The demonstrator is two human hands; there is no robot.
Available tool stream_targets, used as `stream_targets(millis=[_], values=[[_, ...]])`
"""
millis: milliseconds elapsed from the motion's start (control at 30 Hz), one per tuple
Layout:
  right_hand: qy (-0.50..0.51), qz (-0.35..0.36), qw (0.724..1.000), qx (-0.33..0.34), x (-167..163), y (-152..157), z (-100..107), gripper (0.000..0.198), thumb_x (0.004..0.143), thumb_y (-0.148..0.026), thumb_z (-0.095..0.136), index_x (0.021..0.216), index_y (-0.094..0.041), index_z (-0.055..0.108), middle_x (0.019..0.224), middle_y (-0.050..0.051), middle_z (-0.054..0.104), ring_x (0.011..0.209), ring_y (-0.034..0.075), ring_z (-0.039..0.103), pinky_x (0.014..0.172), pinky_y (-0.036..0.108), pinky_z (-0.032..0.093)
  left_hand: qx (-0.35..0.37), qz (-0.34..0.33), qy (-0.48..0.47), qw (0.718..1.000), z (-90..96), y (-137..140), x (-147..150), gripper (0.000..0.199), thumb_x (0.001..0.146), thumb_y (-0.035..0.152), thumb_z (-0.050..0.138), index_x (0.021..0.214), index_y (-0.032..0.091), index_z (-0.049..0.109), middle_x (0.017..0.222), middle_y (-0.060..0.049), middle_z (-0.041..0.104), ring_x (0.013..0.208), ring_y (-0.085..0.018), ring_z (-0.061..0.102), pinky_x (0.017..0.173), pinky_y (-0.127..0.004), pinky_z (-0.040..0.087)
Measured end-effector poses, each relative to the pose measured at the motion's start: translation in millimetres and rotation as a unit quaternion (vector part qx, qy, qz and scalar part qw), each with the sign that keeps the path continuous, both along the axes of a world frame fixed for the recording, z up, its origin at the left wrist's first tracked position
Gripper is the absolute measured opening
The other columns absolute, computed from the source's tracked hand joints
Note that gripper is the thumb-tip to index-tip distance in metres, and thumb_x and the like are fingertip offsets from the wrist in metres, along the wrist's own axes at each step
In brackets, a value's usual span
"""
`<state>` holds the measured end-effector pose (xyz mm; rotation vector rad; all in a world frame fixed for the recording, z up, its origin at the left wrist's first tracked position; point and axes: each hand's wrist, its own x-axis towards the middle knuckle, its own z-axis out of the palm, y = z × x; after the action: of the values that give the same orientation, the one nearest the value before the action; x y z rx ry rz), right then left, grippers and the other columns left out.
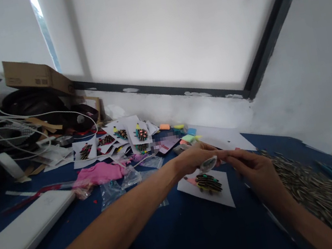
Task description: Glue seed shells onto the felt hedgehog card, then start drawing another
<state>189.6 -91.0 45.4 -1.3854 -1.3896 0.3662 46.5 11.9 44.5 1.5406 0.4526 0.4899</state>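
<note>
Card (227,197) of white paper, with a hedgehog-like shape of dark strips and green dots, lies flat on a blue table (173,242), just below the person's hands; clock directions are counted from it. Starting at the left, a long white block (28,236) is at 9 o'clock and a cardboard box (33,76) far back at 10. Crumpled pink cloth (101,173) lies between 9 and 10. A pile of similar cards (130,124) is between 10 and 11, a phone (169,143) at 11, small coloured blocks (189,138) near 12. The left hand (198,155) is raised at 12, fingers bent inward, a small clear thing (209,163) at them. The right hand (257,166), near 2, has thumb and finger drawn together, meeting the left fingertips; blur hides whether either grips anything. Narrow striped pieces (318,196) are heaped toward 3 and 4.
</note>
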Motion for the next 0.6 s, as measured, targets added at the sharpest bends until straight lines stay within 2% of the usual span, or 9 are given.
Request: stream_targets(millis=[100,233,433,600], values=[[-0.007,0.007,1.000,0.000,-4.6,-2.7,4.4,0.024,0.072,-0.037,0.066,0.086,-0.021,0.077,0.049,-0.003,0.054,0.041,0.009,0.041,0.040,0.024,0.034,-0.039,-0.020,-0.037,0.998,-1.4,3.7,0.0,0.032,0.070,0.044,0.075,0.072,0.013,0.067,0.058,0.002,0.055,0.045,-0.004,0.041,0.041,-0.020,0.025],[-0.006,0.015,1.000,-0.004,-5.4,-4.4,6.5,0.025,0.075,-0.039,0.063,0.087,-0.020,0.076,0.046,-0.004,0.050,0.041,0.010,0.043,0.041,0.024,0.036,-0.055,-0.040,-0.063,0.996,1.1,4.8,-2.1,0.028,0.070,0.037,0.077,0.069,0.011,0.066,0.058,0.001,0.056,0.045,-0.004,0.042,0.042,-0.020,0.027],[0.008,-0.004,1.000,-0.001,-1.0,-4.0,4.7,0.027,0.077,-0.040,0.064,0.092,-0.019,0.071,0.046,-0.005,0.050,0.042,0.011,0.046,0.041,0.024,0.038,-0.054,-0.056,-0.084,0.993,6.9,2.1,-6.7,0.024,0.070,0.032,0.078,0.071,0.013,0.063,0.061,0.002,0.056,0.050,-0.005,0.048,0.046,-0.020,0.033],[0.023,-0.015,1.000,-0.014,1.4,-2.2,2.7,0.029,0.077,-0.043,0.063,0.090,-0.018,0.069,0.048,-0.005,0.052,0.043,0.011,0.046,0.041,0.024,0.039,-0.031,-0.086,-0.081,0.993,4.5,5.1,-6.4,0.025,0.079,0.037,0.069,0.078,0.012,0.068,0.065,0.000,0.057,0.052,-0.005,0.047,0.046,-0.020,0.032]])
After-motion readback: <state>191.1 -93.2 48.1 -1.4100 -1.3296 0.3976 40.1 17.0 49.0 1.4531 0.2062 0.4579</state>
